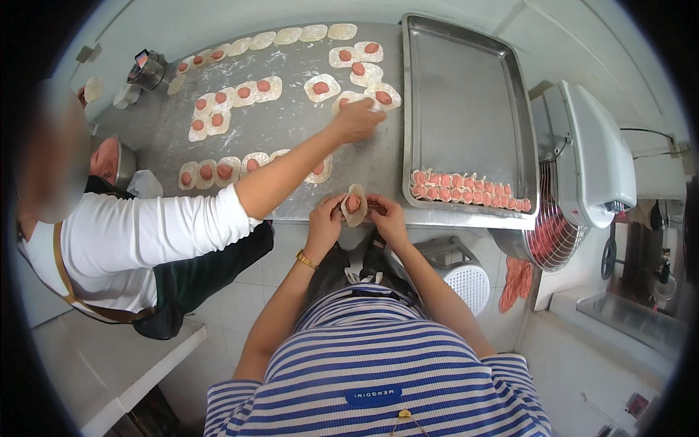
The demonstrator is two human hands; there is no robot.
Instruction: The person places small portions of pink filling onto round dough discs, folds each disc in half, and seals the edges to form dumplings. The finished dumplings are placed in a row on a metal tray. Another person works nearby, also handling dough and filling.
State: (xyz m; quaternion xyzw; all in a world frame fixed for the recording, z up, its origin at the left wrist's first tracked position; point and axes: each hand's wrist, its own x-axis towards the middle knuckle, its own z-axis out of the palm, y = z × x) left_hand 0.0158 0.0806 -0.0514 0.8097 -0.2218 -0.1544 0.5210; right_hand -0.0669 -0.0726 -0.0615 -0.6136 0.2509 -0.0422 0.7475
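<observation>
Just over the table's near edge, a thin, floury dumpling wrapper (356, 218) with a lump of pink meat filling (353, 202) is held between my two hands. My left hand (329, 216) grips its left side with bent fingers. On the other side, the curled fingers of my right hand (388, 220) close on the wrapper's right edge. Past my hands, a co-worker's hand (358, 120) reaches over flat wrappers topped with meat, near one filled wrapper (384, 96); its fingertips are partly hidden.
Rows of wrappers, some bare, lie on the floury metal table (291, 65). At right, a large metal tray (466, 109) has filled dumplings (466, 191) along its near end. Beyond stands a mixer (582, 160). A co-worker's sleeve (156, 226) crosses from the left. A white stool (466, 286) stands below.
</observation>
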